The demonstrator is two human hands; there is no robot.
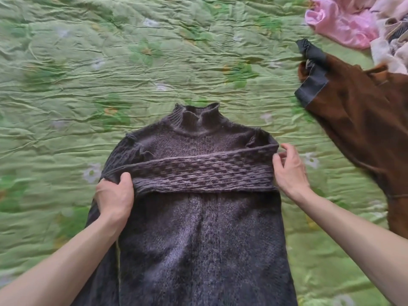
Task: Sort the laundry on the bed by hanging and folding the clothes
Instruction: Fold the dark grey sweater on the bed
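Purple-grey knit sweater (198,228) lies flat at centre frame on a green quilted bedspread (88,62), one cabled sleeve (198,173) folded across its chest; the left hand (114,197) grips the sleeve's left end while the right hand (289,168), fingers loosely spread, touches the right fold. Smoothing that sleeve square before folding should help. Brown garment (357,120) and pink clothes (344,23) wait upper right

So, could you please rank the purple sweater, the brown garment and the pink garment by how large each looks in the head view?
1. purple sweater, nearest the camera
2. brown garment, cut off by the frame
3. pink garment, farthest and cropped, so its true size is unsure
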